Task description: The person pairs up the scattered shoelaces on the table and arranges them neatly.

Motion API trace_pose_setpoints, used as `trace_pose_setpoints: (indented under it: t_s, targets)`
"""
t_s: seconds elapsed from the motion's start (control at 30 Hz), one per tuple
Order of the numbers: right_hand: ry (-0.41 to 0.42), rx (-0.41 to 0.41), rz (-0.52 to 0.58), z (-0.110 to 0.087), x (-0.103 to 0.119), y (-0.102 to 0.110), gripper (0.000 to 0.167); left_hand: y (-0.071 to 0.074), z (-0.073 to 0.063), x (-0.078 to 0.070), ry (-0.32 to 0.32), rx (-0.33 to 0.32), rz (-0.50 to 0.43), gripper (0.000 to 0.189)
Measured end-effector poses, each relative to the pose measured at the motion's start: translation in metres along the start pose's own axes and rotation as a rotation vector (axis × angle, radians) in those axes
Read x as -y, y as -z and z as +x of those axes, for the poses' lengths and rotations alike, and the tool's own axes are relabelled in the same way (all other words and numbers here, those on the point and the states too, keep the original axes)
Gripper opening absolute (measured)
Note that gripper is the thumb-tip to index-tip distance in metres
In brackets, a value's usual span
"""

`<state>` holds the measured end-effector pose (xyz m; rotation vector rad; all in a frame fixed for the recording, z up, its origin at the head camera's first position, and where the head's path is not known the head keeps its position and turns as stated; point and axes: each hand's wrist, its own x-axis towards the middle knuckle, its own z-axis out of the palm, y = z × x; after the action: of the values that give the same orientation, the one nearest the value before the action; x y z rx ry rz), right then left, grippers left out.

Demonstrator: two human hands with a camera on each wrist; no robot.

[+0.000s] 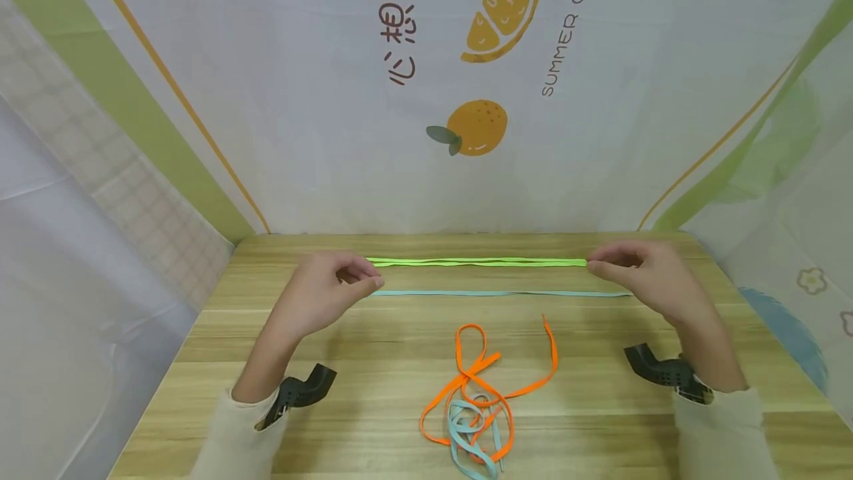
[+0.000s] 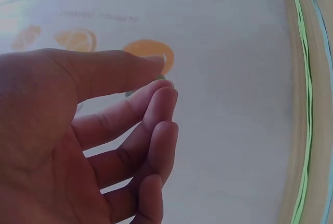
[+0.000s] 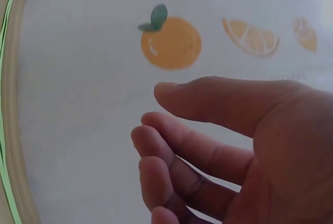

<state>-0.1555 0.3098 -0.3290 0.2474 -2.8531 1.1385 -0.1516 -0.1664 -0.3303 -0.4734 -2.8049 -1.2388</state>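
Note:
My left hand [image 1: 329,287] hovers near the left end of a bright green shoelace [image 1: 476,263], which lies in straight parallel strands across the back of the table. Its thumb and bent fingers [image 2: 161,130] come close together with nothing between them. Over at the lace's right end is my right hand [image 1: 643,272]. A small gap shows between its thumb and loosely bent fingers [image 3: 156,177], and it holds nothing. Just nearer than the green lace, a light blue shoelace [image 1: 466,293] runs straight; my hands partly cover both its ends.
An orange shoelace [image 1: 469,376] lies in loose loops at the front middle of the wooden table [image 1: 373,369]. Tangled with it is another light blue lace [image 1: 460,428]. Behind the table hangs a white cloth [image 1: 320,132] with printed oranges.

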Motion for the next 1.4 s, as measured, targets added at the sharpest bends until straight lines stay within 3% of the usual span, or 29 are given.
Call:
trace_pose_setpoints:
  t_s: [0.2,0.47,0.73,1.0,1.2,1.4]
  targets:
    - [0.139,0.045,-0.031,-0.004,0.028,-0.020,0.015,-0.021,-0.007,-0.019,-0.119,0.060,0.023,0.004]
    - [0.328,0.163,-0.049,-0.006,0.048,-0.057,0.004,-0.060,-0.010,-0.033,-0.354,0.233,0.038,0.007]
    - [0.363,0.341,0.029,-0.003,0.052,-0.084,0.005,-0.104,-0.013,-0.040,-0.497,0.414,0.126,0.009]
    - [0.412,0.430,-0.003,0.001,0.056,-0.104,0.005,-0.139,-0.018,-0.034,-0.496,0.563,0.295,0.008]
    - [0.409,0.450,-0.042,-0.001,0.057,-0.112,0.007,-0.153,-0.020,-0.028,-0.460,0.581,0.396,0.008]
    - [0.421,0.439,-0.045,-0.002,0.057,-0.114,0.007,-0.159,-0.019,-0.025,-0.497,0.588,0.446,0.022]
